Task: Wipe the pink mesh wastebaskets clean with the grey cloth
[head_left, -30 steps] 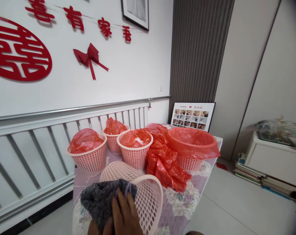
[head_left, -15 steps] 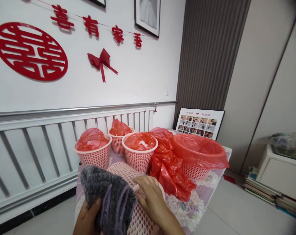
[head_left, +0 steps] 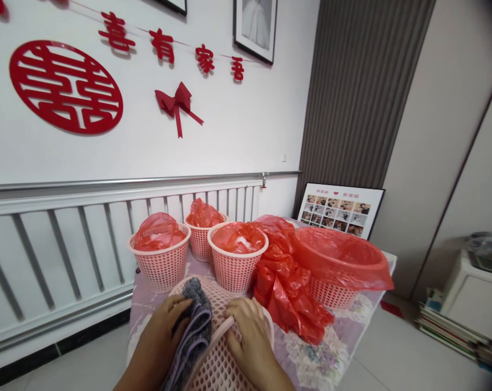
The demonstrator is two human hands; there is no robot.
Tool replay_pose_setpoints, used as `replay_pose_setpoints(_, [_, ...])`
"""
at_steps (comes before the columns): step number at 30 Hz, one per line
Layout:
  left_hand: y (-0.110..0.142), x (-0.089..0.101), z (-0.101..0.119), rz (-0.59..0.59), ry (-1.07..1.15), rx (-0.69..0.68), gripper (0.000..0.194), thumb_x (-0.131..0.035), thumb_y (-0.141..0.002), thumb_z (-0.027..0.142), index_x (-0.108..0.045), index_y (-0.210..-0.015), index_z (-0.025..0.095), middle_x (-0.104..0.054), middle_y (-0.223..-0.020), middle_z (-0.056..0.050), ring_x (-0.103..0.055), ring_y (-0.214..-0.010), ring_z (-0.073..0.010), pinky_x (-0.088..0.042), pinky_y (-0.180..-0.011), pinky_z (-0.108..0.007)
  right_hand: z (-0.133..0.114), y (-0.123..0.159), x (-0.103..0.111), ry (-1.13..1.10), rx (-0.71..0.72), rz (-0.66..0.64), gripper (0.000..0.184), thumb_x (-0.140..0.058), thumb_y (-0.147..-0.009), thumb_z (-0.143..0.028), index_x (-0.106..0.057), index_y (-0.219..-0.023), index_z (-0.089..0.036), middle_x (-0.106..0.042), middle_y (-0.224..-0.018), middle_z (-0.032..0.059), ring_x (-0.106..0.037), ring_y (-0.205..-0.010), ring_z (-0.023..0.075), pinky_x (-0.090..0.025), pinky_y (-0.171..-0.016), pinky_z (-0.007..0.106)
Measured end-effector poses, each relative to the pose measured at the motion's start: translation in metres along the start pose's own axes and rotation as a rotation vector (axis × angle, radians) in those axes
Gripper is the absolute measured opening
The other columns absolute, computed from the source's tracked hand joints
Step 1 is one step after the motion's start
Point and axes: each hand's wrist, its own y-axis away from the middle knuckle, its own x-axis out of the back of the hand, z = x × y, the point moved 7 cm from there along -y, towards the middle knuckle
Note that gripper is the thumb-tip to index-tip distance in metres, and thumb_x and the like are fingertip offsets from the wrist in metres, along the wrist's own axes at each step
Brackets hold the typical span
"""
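A pink mesh basket [head_left: 217, 358] lies on its side at the near edge of a table covered in a floral cloth [head_left: 311, 353]. My left hand [head_left: 162, 334] grips a grey and purple cloth [head_left: 193, 331] and presses it against the basket's outer wall. My right hand [head_left: 250, 339] is closed over the basket's rim, holding it steady. Both wrists run out of the bottom of the view.
Three upright pink baskets lined with red bags [head_left: 160, 255] [head_left: 203, 231] [head_left: 238, 252] stand behind. A heap of red plastic bags [head_left: 287, 288] and a wide lined basket [head_left: 339, 266] sit right. A white radiator [head_left: 67, 239], a photo frame [head_left: 341, 209], a white cabinet [head_left: 474, 293] and stacked books [head_left: 449, 328] surround the table.
The cloth, bunched high over the basket before, has been drawn down its left side by my left hand. My right hand shifted to the rim. The view rose and turned slightly left.
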Motion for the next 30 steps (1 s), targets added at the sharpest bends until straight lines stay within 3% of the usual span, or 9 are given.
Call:
replay_pose_setpoints(4, [0.018,-0.012,0.005,-0.170,0.012,0.041,0.053,-0.051,-0.090,0.048,-0.059,-0.136,0.023,-0.052,-0.149,-0.013,-0.047,-0.140,-0.0298,-0.031,-0.119,-0.055,0.004,0.000,-0.001,-0.025,-0.020,-0.012,0.034,-0.055,-0.082,-0.011,-0.057,-0.112,-0.027,-0.064,-0.118,0.0045,-0.054,-0.118,0.0276,-0.029,-0.108,0.057])
replay_pose_setpoints(8, [0.027,-0.027,0.000,-0.142,0.015,0.004,0.063,-0.054,-0.088,0.044,-0.051,-0.143,0.015,-0.037,-0.158,-0.016,-0.032,-0.147,-0.0320,-0.024,-0.121,-0.054,0.016,0.011,-0.002,-0.104,-0.067,0.003,0.045,-0.058,-0.089,-0.024,-0.053,-0.132,-0.035,-0.057,-0.140,0.0036,-0.044,-0.136,0.0308,-0.026,-0.114,0.061])
replay_pose_setpoints(12, [0.029,-0.030,-0.009,-0.071,0.037,0.065,0.058,-0.052,-0.088,0.034,-0.053,-0.141,0.012,-0.042,-0.155,-0.018,-0.039,-0.144,-0.0315,-0.028,-0.119,-0.054,0.041,0.049,-0.003,-0.328,-0.346,0.318,0.047,-0.057,-0.092,-0.041,-0.051,-0.138,-0.031,-0.046,-0.151,0.0088,-0.040,-0.140,0.0342,-0.029,-0.114,0.061])
replay_pose_setpoints(14, [0.029,-0.028,-0.010,-0.049,0.045,0.068,0.058,-0.056,-0.084,0.031,-0.055,-0.139,0.012,-0.045,-0.153,-0.018,-0.041,-0.143,-0.0322,-0.031,-0.118,-0.054,0.050,0.071,-0.019,-0.540,-0.554,0.420,0.051,-0.057,-0.090,-0.052,-0.054,-0.134,-0.027,-0.052,-0.145,0.0128,-0.045,-0.136,0.0353,-0.034,-0.113,0.059])
replay_pose_setpoints(17, [0.032,-0.025,-0.010,-0.010,0.050,0.055,0.056,-0.058,-0.081,0.027,-0.059,-0.136,0.013,-0.049,-0.150,-0.018,-0.043,-0.141,-0.0322,-0.034,-0.117,-0.052,0.037,0.080,-0.056,-0.936,-0.765,0.332,0.059,-0.061,-0.085,-0.063,-0.056,-0.132,-0.027,-0.062,-0.132,0.0129,-0.057,-0.125,0.0328,-0.047,-0.104,0.051])
replay_pose_setpoints(21, [0.036,-0.025,-0.011,0.014,-0.005,0.001,0.053,-0.059,-0.080,0.022,-0.063,-0.132,0.016,-0.053,-0.147,-0.017,-0.047,-0.138,-0.0312,-0.039,-0.114,-0.050,-0.001,0.054,-0.072,-1.198,-0.805,0.231,0.069,-0.069,-0.077,-0.067,-0.053,-0.135,-0.032,-0.064,-0.131,0.0097,-0.059,-0.124,0.0298,-0.052,-0.095,0.044])
replay_pose_setpoints(24, [0.041,-0.029,-0.012,0.014,-0.050,-0.078,0.053,-0.059,-0.081,0.019,-0.062,-0.134,0.021,-0.052,-0.149,-0.014,-0.048,-0.138,-0.0283,-0.042,-0.113,-0.046,-0.014,0.035,-0.073,-1.289,-0.839,0.233,0.079,-0.074,-0.072,-0.066,-0.049,-0.138,-0.030,-0.069,-0.121,0.0095,-0.060,-0.122,0.0298,-0.051,-0.098,0.045])
replay_pose_setpoints(27, [0.047,-0.032,-0.011,0.015,-0.043,-0.174,0.061,-0.060,-0.077,0.013,-0.059,-0.137,0.025,-0.051,-0.150,-0.011,-0.047,-0.139,-0.0263,-0.042,-0.113,-0.042,-0.012,0.031,-0.073,-1.244,-0.878,0.284,0.082,-0.080,-0.068,-0.059,-0.050,-0.138,-0.027,-0.072,-0.113,0.0077,-0.059,-0.121,0.0295,-0.048,-0.102,0.044])
replay_pose_setpoints(30, [0.054,-0.025,-0.014,0.052,0.046,-0.148,0.056,-0.060,-0.077,0.015,-0.063,-0.133,0.024,-0.055,-0.147,-0.009,-0.051,-0.136,-0.0261,-0.044,-0.112,-0.040,-0.007,0.037,-0.076,-1.189,-0.898,0.292,0.079,-0.079,-0.070,-0.055,-0.051,-0.138,-0.026,-0.072,-0.114,0.0075,-0.058,-0.125,0.0295,-0.046,-0.105,0.043])
